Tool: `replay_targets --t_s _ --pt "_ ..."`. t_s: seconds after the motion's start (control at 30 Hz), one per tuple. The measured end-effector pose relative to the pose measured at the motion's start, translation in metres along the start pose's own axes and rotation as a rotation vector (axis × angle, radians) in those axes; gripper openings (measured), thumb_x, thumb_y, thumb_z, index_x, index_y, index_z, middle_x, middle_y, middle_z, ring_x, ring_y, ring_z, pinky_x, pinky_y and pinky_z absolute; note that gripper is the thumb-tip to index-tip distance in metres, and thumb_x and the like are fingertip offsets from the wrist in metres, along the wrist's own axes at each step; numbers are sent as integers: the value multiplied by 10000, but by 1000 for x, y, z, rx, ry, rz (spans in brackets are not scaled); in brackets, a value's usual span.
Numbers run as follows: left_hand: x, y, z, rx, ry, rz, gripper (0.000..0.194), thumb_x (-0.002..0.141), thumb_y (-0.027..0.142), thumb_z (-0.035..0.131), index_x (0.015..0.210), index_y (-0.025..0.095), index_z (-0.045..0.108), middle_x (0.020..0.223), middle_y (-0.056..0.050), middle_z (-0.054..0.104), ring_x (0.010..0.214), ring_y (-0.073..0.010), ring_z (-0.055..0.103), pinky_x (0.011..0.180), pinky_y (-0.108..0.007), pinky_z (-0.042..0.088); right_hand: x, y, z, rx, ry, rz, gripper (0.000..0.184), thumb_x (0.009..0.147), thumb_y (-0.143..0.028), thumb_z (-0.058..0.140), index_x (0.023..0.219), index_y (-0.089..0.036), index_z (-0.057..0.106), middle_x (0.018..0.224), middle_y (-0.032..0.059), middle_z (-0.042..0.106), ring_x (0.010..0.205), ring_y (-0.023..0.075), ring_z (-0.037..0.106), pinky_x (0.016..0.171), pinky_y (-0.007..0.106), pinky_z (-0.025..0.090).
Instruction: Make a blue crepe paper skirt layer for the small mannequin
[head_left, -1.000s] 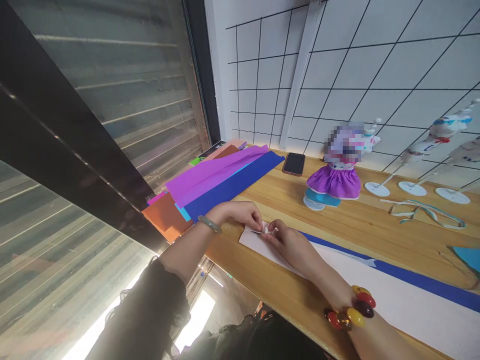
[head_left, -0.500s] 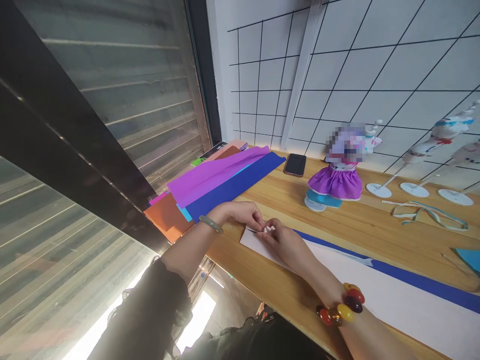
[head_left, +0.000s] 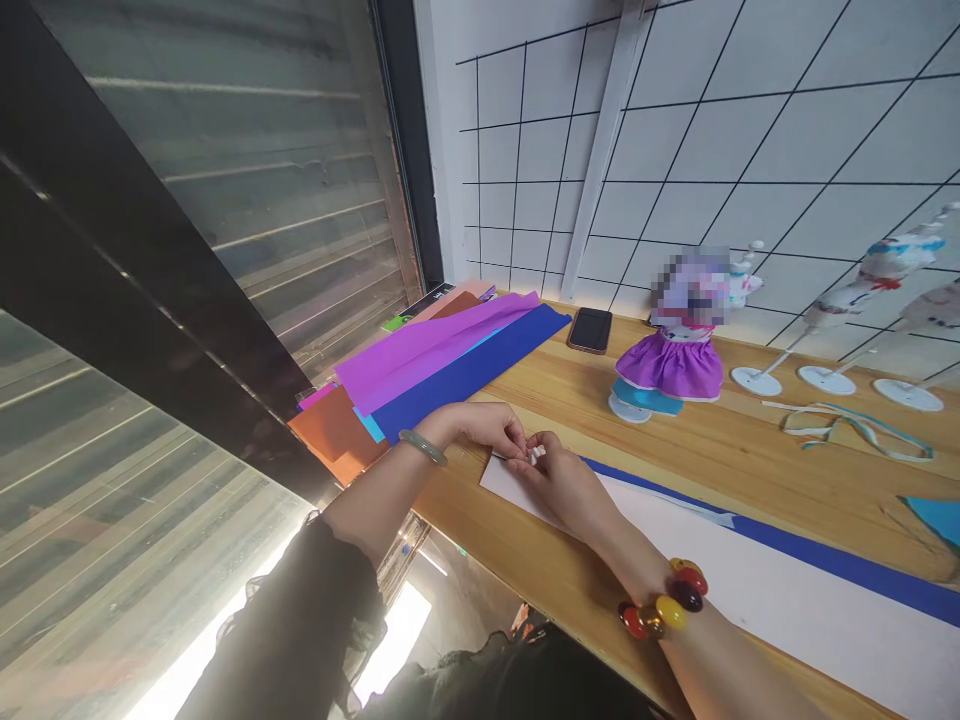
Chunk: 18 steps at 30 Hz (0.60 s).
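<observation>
My left hand is closed in a pinch at the left end of a long pale cloth strip. What its fingertips hold is hidden. Right beside it, my right hand pinches a small white bunched piece, with folds showing between thumb and fingers. Whether this piece belongs to the strip, I cannot tell. The fingertips of both hands nearly meet. A blue band runs along the strip's far edge, and the strip lies along the table's front, passing under my right forearm.
Purple and blue sheets lie stacked at the left. Behind are a phone and a doll in a purple skirt. Small white stands, ribbons and a turquoise piece lie right. A wire grid covers the wall.
My right hand and forearm have shifted slightly to the left, closer to my left fingertips. The left hand stays almost where it was. The white piece remains in the right fingers.
</observation>
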<state>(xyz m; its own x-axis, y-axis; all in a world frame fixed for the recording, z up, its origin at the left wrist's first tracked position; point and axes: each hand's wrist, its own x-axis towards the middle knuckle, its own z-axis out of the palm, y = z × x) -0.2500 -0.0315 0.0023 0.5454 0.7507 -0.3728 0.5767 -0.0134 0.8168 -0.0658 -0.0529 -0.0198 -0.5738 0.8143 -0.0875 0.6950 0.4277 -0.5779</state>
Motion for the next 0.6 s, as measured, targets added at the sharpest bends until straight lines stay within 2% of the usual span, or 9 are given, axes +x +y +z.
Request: replay_targets --t_s 0.13,0.3,0.47,0.53,0.6 --pt "-1 1 1 -16 -2 -10 102 661 167 618 698 152 711 700 3 668 673 -108 549 642 -216 396 2 -2 2 -12 -2 18 344 863 -495 454 1037 -198 467 767 68 679 696 219 622 550 245 322" --pt "-2 -1 0 -9 19 -50 153 672 271 651 742 148 708 663 8 626 621 -101 498 596 -216 362 -9 -6 -3 -33 -4 27 376 861 -427 494 1140 -178 455 844 96 695 767 247 644 581 257 342" --pt "-7 11 -1 48 25 -74 252 688 378 632 734 133 671 606 18 553 556 -96 428 533 -216 313 -64 3 -40 -10 -58 -27 511 864 -505 468 1267 -194 418 854 98 699 784 263 652 632 286 401" --pt "-10 20 -1 77 17 -65 299 705 432 604 713 135 642 612 17 548 557 -102 433 537 -216 321 -94 19 -60 46 -78 -10 504 854 -513 488 1267 -228 442 926 88 701 855 256 648 687 293 431" --pt "-12 26 -1 111 3 -39 332 741 465 555 706 141 615 619 12 549 569 -112 451 546 -216 333 -124 46 -80 92 -41 31 436 863 -488 487 1227 -248 497 1047 80 681 944 239 630 765 296 444"
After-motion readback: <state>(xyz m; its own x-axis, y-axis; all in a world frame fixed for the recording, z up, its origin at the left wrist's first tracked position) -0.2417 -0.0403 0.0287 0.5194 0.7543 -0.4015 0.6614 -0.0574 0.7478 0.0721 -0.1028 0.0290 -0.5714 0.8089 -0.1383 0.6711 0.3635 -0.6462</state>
